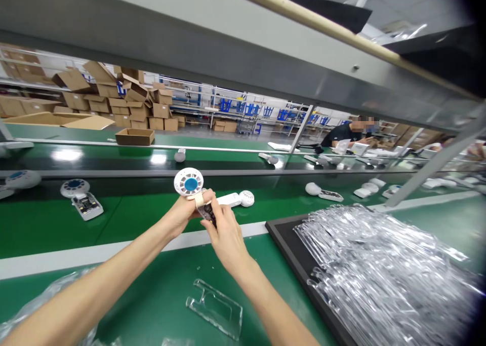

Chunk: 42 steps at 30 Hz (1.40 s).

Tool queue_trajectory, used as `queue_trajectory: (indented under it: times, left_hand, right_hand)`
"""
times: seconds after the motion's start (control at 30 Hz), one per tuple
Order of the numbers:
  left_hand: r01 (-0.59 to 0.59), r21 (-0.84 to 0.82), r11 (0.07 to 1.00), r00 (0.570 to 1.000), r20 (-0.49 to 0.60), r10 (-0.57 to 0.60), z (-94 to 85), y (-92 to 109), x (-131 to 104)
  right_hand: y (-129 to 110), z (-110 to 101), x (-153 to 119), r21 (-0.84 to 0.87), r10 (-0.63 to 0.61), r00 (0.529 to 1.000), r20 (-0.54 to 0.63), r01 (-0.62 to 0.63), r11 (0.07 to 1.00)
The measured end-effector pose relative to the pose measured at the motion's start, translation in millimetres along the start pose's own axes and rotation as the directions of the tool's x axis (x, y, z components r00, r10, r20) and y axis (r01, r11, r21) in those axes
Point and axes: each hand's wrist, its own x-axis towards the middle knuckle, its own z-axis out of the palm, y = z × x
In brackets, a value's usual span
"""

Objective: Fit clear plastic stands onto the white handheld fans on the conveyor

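L forearm (106, 272) is nearest the cam; beyond it the fan (189, 183) is in both hands, over the belt (132, 209). Long axis slants: round head up & L, open body down & R, btwn the fingers. L hand (184, 212) is nearer the head, fingers closed at the neck; R hand (228, 232) grips the body, thumb opp. fingers. Clear frame (228, 320) lies nearer the cam, apart from both hands.

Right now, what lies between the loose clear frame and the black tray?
The person's right forearm crosses between the clear frame and the tray, with bare green bench beside it, in the head view.
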Motion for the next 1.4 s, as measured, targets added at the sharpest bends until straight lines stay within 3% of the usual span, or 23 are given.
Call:
queue_trajectory:
  times: [0.07,0.17,0.3,0.37,0.47,0.57,0.63,0.7,0.77,0.83,0.87,0.9,0.93,1.03,1.1,1.17,1.2,1.27,1.3,1.33,1.4]
  left_hand:
    - [-0.050,0.021,0.999,0.992,-0.114,0.052,2.7,0,-5]
    - [-0.152,0.021,0.988,0.962,-0.227,0.153,12.3,5,-17]
    - [-0.201,0.040,0.979,0.940,-0.274,0.204,22.4,9,-26]
    - [-0.177,0.041,0.983,0.946,-0.270,0.182,18.0,7,-21]
    - [-0.062,0.112,0.992,0.965,-0.247,0.088,-12.2,3,4]
    - [0.145,0.390,0.909,0.937,-0.349,0.000,-67.1,4,38]
    - [0.225,0.480,0.848,0.900,-0.435,0.007,-101.6,8,57]
    - [0.248,0.587,0.771,0.844,-0.521,0.125,-118.2,11,70]
    - [0.229,0.800,0.554,0.785,-0.489,0.380,-108.0,6,78]
    - [0.126,0.967,0.219,0.822,-0.226,0.523,-72.9,-8,85]
    - [0.019,0.994,0.106,0.881,-0.066,0.469,-49.8,-19,90]
    - [-0.116,0.992,0.056,0.930,0.089,0.357,-25.9,-31,95]
    - [-0.191,0.981,0.034,0.952,0.177,0.249,-3.5,-44,100]
    - [-0.202,0.977,0.061,0.970,0.192,0.149,39.1,-72,117]
    - [-0.184,0.978,0.102,0.974,0.167,0.152,42.3,-73,123]
    - [-0.195,0.969,0.151,0.970,0.169,0.173,32.4,-59,122]
    - [-0.216,0.943,0.251,0.966,0.170,0.194,26.1,-47,117]
    - [-0.270,0.740,0.617,0.960,0.155,0.234,16.7,-22,102]
    - [-0.268,0.528,0.806,0.963,0.133,0.233,14.8,-10,93]
    - [-0.235,0.278,0.932,0.971,0.107,0.213,14.9,-1,82]
    - [-0.148,-0.095,0.984,0.985,0.075,0.155,18.9,12,60]
  right_hand:
    - [1,2,7,0.178,0.134,0.989,-0.065,-0.121,0.977]
    - [4,9,21,0.343,0.364,0.922,-0.130,-0.303,0.889]
    - [4,18,34,0.372,0.398,0.882,-0.254,-0.290,0.882]
    - [2,19,35,0.347,0.374,0.891,-0.258,-0.276,0.896]
    - [1,11,21,0.244,0.320,0.945,-0.062,-0.296,0.924]
    - [1,-5,-18,0.098,0.230,0.954,0.192,-0.252,0.963]
    - [3,-11,-54,-0.064,0.209,0.886,0.414,-0.201,0.977]
    - [8,-7,-87,-0.235,0.224,0.807,0.546,-0.109,0.966]
    - [16,6,-110,-0.328,0.221,0.785,0.579,-0.024,0.944]
    - [24,18,-122,-0.345,0.206,0.808,0.551,-0.003,0.939]
    - [29,22,-125,-0.326,0.199,0.827,0.525,-0.020,0.945]
    - [33,22,-126,-0.291,0.197,0.848,0.493,-0.052,0.955]
    - [38,20,-125,-0.239,0.198,0.866,0.459,-0.094,0.966]
    - [49,-2,-119,-0.019,0.224,0.905,0.362,-0.233,0.972]
    - [52,-20,-109,0.103,0.274,0.917,0.289,-0.315,0.944]
    - [52,-32,-92,0.179,0.327,0.925,0.196,-0.361,0.915]
    - [50,-35,-81,0.202,0.342,0.929,0.141,-0.366,0.909]
    - [43,-35,-57,0.225,0.326,0.945,0.036,-0.325,0.918]
    - [38,-32,-45,0.224,0.296,0.955,-0.007,-0.287,0.931]
    - [32,-29,-33,0.213,0.258,0.965,-0.047,-0.243,0.946]
    - [18,-21,-15,0.164,0.182,0.977,-0.110,-0.163,0.973]
